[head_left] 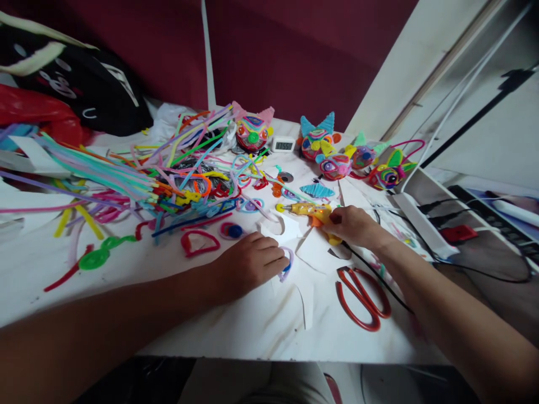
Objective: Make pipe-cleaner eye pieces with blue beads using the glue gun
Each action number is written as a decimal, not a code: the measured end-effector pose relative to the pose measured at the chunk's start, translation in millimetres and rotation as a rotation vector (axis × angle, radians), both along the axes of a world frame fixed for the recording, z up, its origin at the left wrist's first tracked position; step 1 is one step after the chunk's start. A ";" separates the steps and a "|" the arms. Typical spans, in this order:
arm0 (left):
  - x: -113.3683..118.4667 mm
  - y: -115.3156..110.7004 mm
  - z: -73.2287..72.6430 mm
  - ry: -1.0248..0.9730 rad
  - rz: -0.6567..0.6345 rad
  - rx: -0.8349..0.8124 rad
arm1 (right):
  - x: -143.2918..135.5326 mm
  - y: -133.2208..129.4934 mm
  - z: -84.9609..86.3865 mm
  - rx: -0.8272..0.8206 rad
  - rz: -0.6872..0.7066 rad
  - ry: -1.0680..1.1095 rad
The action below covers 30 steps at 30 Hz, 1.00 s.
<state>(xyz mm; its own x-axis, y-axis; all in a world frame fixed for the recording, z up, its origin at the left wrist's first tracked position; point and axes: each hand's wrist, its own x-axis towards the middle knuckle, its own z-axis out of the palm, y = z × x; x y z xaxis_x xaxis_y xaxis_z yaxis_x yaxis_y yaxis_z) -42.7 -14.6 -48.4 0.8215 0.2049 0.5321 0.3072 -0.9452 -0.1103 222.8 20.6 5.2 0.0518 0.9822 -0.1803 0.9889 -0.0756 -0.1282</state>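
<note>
"At the far left, what covers the white tabletop [193, 331]?"
"Pipe cleaners [105, 174], heaped in many colours."
"And the left hand [252, 261]?"
"Fingers curled downward, right at a lilac pipe-cleaner loop [288, 267]; I can't tell whether they pinch it."
"Next along?"
"That's the yellow hot-glue gun [309, 210], nozzle pointing left, with the right hand [351, 224] closed on its rear end."
"Beyond that?"
"Red-handled scissors [362, 291] lie nearer the table's front edge; farther back and right sits a green-eared animal head [386, 177]."
</note>
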 end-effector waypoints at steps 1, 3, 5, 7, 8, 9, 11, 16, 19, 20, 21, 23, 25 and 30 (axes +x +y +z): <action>0.0 0.1 -0.4 0.002 -0.001 -0.003 | 0.7 0.4 0.0 0.002 -0.003 0.015; -0.2 0.4 -1.4 0.002 -0.005 -0.006 | 2.9 1.0 0.4 0.014 -0.008 0.045; -0.3 0.7 -2.2 0.001 -0.004 0.000 | 5.6 1.4 1.0 0.027 -0.012 0.086; -0.3 0.8 -2.6 -0.004 -0.004 0.012 | 8.5 1.7 1.4 0.038 -0.022 0.142; -0.2 0.8 -2.7 -0.008 -0.004 0.017 | 9.9 1.9 1.4 0.042 -0.029 0.175; -0.1 0.8 -2.7 -0.013 -0.002 0.020 | 11.4 2.1 1.4 0.047 -0.037 0.207; 0.0 0.7 -2.8 -0.026 -0.002 0.020 | 14.2 2.1 1.5 0.060 -0.058 0.268; 0.2 0.6 -3.9 -0.030 -0.004 0.020 | 16.6 -4.6 9.5 0.085 -0.114 0.410; 0.3 0.9 -4.8 -0.037 0.000 0.023 | 13.5 -13.1 20.1 0.091 -0.140 0.505; 0.4 1.0 -4.9 -0.041 -0.004 0.023 | 11.9 -16.1 23.8 0.093 -0.156 0.556; 0.4 1.1 -4.9 -0.044 -0.009 0.022 | 10.4 -18.9 27.3 0.094 -0.175 0.616; 0.3 1.1 -4.6 -0.043 -0.011 0.012 | 7.8 -24.0 33.0 0.095 -0.217 0.745; 0.0 0.6 -3.7 -0.037 -0.013 -0.007 | 6.3 -28.3 36.7 0.091 -0.245 0.843; -1.5 -2.6 4.3 -0.159 -0.030 -0.178 | 5.0 -39.0 40.7 0.086 -0.260 1.007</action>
